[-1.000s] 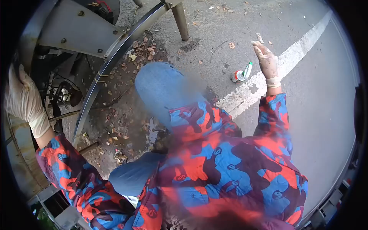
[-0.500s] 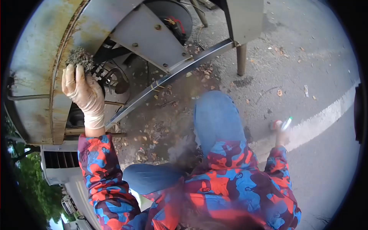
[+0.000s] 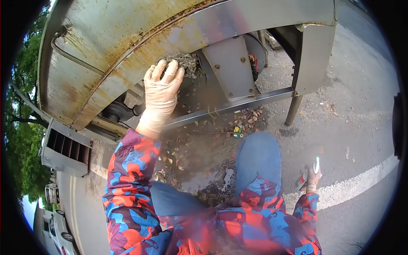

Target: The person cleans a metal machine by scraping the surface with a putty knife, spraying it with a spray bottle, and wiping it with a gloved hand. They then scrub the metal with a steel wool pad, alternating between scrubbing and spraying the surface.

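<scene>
My left hand (image 3: 162, 94), in a pale translucent glove, is closed around a shaggy grey wad of steel wool (image 3: 188, 63). It presses the wad against the lower edge of a rust-stained metal panel (image 3: 127, 46). Low on the right, my gloved right hand (image 3: 313, 178) grips a spray bottle (image 3: 301, 182) with a red label. The bottle's white nozzle (image 3: 316, 164) has a green tip and points away from me. My fingers partly cover the bottle.
A metal crossbar (image 3: 238, 104) and leg (image 3: 294, 111) support the metal structure, with a bolted plate (image 3: 229, 68) beneath. Leaves and a wet patch lie on the ground. A slatted metal box (image 3: 67, 148) stands left; parked cars (image 3: 59, 231) are beyond.
My view has swung left, so the panel appears farther right and more of the street shows. My left hand still holds the steel wool at the panel's edge; the spray bottle is seen more clearly.
</scene>
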A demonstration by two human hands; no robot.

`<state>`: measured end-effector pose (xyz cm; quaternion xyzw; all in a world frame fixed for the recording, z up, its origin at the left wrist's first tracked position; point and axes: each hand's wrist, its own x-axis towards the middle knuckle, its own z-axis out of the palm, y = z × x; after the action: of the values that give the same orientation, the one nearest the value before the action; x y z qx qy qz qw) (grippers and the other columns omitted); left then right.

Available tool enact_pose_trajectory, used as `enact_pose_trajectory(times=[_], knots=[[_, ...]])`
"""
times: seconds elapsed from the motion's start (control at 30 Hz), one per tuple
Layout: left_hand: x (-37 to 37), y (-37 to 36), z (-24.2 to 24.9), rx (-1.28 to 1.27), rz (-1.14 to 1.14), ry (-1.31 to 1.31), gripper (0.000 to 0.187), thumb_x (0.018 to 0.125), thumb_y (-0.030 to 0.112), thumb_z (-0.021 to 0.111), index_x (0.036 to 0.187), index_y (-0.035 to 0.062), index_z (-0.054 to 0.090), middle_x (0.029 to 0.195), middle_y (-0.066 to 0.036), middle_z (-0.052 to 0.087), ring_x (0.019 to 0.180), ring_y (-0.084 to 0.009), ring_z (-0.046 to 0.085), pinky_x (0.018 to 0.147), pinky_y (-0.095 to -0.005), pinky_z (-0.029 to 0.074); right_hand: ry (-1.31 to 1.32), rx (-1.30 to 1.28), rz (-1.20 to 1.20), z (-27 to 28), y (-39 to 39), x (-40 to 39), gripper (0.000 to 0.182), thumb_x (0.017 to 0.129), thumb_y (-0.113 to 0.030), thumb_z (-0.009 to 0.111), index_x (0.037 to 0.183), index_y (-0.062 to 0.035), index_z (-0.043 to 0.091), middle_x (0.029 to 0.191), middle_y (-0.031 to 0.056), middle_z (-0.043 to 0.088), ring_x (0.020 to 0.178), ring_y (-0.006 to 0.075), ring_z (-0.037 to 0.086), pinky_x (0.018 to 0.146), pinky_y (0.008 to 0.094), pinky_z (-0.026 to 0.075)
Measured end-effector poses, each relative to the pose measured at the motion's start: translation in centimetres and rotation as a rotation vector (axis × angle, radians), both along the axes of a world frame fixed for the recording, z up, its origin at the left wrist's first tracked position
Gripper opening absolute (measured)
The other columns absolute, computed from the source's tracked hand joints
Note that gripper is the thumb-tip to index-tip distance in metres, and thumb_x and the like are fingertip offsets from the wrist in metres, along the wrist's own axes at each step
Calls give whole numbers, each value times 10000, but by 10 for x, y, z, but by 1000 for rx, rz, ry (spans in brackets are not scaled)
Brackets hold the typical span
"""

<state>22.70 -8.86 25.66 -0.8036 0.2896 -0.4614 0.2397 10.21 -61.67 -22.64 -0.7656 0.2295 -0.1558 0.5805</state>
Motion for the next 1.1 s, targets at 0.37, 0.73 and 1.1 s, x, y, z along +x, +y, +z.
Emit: enact_pose_trajectory(times=[0.37,0.73,1.1], knots=[[-49,53,-50,-190,34,48,384,676,43,608,1056,98,609,1200,-85,568,1148,-318,485,941,-465,395,-658,69,704,380,158,70,483,814,-173,710,1221,28,542,1016,50,635,802,99,565,747,228,462],[-84,86,-58,-293,67,2,373,675,60,604,1046,99,610,1182,-84,569,1139,-315,485,943,-463,400,-845,440,1153,469,312,86,558,817,-156,727,1260,80,483,1041,55,626,704,21,519,651,148,419],[-94,89,-60,-351,33,2,417,621,-72,613,1017,56,625,1159,-115,578,1108,-346,514,906,-460,442,-1043,-67,719,468,360,120,277,783,-174,693,980,6,615,872,104,645,739,228,636,691,300,503]])
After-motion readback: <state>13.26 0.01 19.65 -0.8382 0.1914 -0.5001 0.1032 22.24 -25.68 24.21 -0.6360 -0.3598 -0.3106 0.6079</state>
